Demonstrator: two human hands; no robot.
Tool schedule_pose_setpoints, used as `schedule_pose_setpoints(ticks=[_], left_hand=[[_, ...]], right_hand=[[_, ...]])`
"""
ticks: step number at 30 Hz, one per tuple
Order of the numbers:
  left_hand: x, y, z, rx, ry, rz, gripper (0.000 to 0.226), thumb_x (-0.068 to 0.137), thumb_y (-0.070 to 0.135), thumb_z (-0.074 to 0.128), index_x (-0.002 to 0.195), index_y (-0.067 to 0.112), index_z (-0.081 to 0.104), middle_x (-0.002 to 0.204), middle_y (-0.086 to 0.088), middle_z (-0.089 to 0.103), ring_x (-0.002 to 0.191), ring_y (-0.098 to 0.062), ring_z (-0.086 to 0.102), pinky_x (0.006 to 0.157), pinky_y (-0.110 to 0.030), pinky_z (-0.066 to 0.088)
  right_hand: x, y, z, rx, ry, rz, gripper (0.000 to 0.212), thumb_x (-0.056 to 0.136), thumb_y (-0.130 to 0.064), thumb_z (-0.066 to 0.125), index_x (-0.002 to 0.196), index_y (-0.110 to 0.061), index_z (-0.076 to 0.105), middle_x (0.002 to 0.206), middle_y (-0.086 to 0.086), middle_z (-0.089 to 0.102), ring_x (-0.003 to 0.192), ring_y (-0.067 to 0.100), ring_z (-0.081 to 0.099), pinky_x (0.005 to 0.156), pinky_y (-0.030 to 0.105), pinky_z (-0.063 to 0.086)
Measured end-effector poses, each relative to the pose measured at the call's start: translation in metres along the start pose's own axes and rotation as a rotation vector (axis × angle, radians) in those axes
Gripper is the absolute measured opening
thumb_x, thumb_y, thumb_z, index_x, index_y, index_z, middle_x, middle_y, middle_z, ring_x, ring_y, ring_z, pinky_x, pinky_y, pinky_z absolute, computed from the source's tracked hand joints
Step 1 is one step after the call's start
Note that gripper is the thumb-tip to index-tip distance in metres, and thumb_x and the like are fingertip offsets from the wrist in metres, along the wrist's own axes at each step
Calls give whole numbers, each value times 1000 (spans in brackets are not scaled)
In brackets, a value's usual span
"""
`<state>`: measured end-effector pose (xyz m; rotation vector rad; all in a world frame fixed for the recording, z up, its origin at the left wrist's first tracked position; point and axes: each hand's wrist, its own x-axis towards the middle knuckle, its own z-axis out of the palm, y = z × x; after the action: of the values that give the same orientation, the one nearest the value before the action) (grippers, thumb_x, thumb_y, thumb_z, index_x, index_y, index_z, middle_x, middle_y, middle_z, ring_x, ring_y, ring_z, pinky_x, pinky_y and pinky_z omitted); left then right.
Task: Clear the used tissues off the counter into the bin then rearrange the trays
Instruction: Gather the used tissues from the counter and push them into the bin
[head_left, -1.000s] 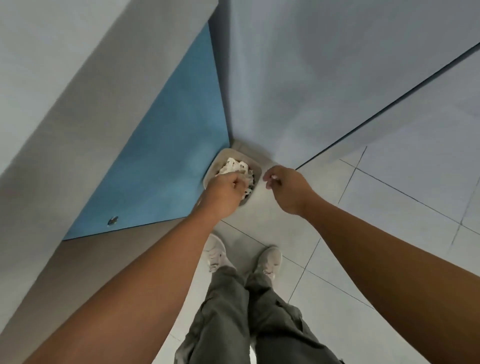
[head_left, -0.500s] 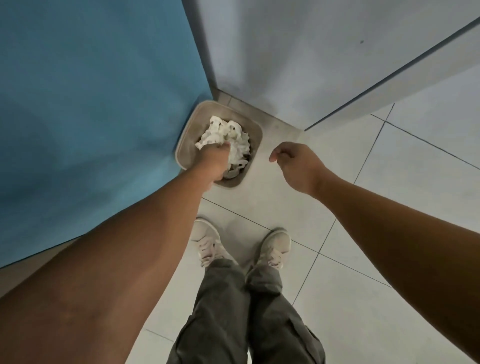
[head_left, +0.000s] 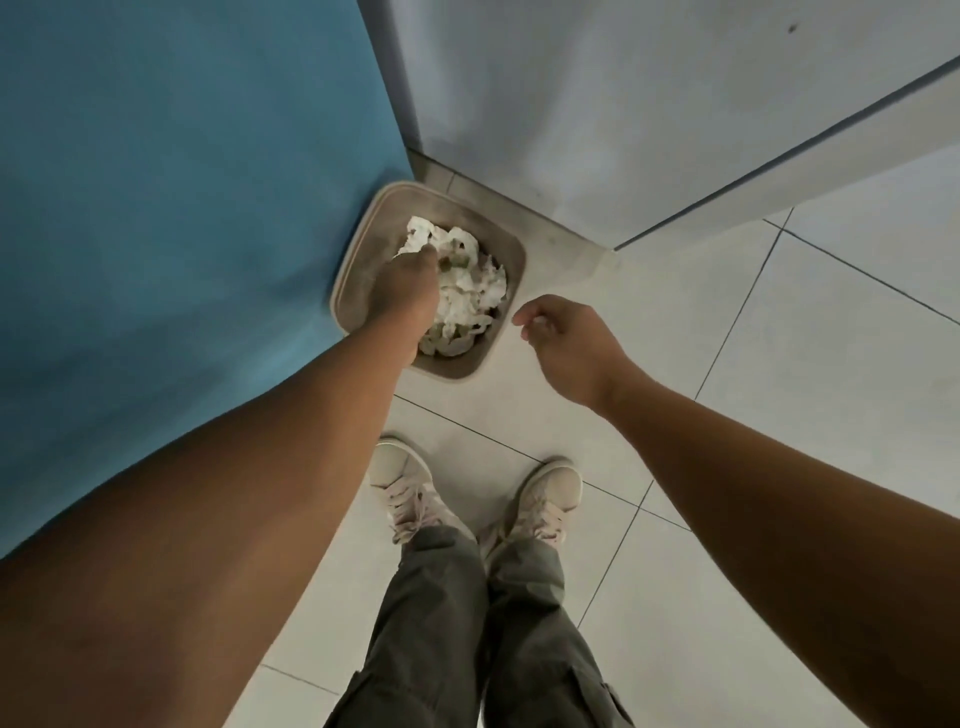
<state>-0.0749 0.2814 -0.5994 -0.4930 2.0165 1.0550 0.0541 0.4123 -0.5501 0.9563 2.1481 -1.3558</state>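
A beige, square bin (head_left: 434, 200) stands on the floor in the corner between a blue panel and a pale wall. It holds a heap of crumpled white used tissues (head_left: 470, 291), some with greenish stains. My left hand (head_left: 402, 291) reaches down into the bin, its fingers curled into the tissues at the heap's left side; the fingertips are hidden. My right hand (head_left: 566, 343) hangs just right of the bin with loosely curled fingers, holding nothing. No counter or trays are in view.
The blue panel (head_left: 182, 208) rises along the left, touching the bin. A pale grey wall (head_left: 571, 104) stands behind it. White floor tiles (head_left: 779, 364) stretch to the right. My two shoes (head_left: 400, 483) stand just below the bin.
The view has dropped closer to the bin. My left hand has gone lower, from above the heap into the bin with the tissues. My right hand stays beside the bin.
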Motion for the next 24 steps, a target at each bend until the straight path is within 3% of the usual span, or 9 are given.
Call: schedule_pose_setpoints(ticks=[3, 6, 12, 16, 20, 24], left_hand=[[12, -13, -26, -6, 34, 28, 23, 76, 47, 57, 78, 29, 70, 100, -5, 73, 97, -31, 68, 97, -52, 50], [7, -15, -46, 15, 56, 79, 15, 82, 38, 58, 84, 30, 70, 100, 0, 74, 95, -21, 68, 93, -46, 54], [-8, -19, -63, 94, 154, 179, 19, 88, 21, 53, 89, 28, 71, 93, 3, 73, 84, -16, 67, 72, -30, 54], [-42, -10, -68, 196, 186, 278, 21, 91, 18, 53, 101, 21, 72, 101, 3, 72, 92, -17, 65, 82, -28, 52], [-97, 13, -73, 320, 165, 376, 21, 93, 17, 55, 109, 21, 69, 107, 2, 71, 96, -15, 64, 79, -20, 44], [-164, 58, -89, 423, 128, 550, 28, 90, 17, 57, 116, 18, 66, 116, 0, 70, 108, -22, 64, 95, -36, 52]], right_hand=[[16, -23, 19, -71, -46, -93, 35, 90, -6, 45, 113, -21, 67, 114, 1, 68, 106, 21, 61, 91, 26, 47], [39, -43, 37, -161, -80, -131, 42, 91, -9, 48, 129, -25, 58, 128, 4, 61, 112, 24, 58, 88, 22, 44], [54, -43, 59, -222, -49, -85, 60, 85, -15, 54, 143, -25, 43, 150, 3, 41, 134, 27, 42, 107, 33, 39], [16, -45, 47, -154, 104, -102, 54, 82, -18, 55, 136, -22, 52, 143, 0, 49, 125, 27, 50, 101, 34, 45], [-37, -61, 18, -164, 149, -146, 49, 83, -29, 55, 132, -22, 55, 138, -1, 54, 123, 27, 52, 100, 37, 47], [-92, -104, -27, -215, 200, -245, 49, 84, -29, 56, 133, -21, 54, 142, -1, 50, 129, 25, 48, 104, 38, 44]])
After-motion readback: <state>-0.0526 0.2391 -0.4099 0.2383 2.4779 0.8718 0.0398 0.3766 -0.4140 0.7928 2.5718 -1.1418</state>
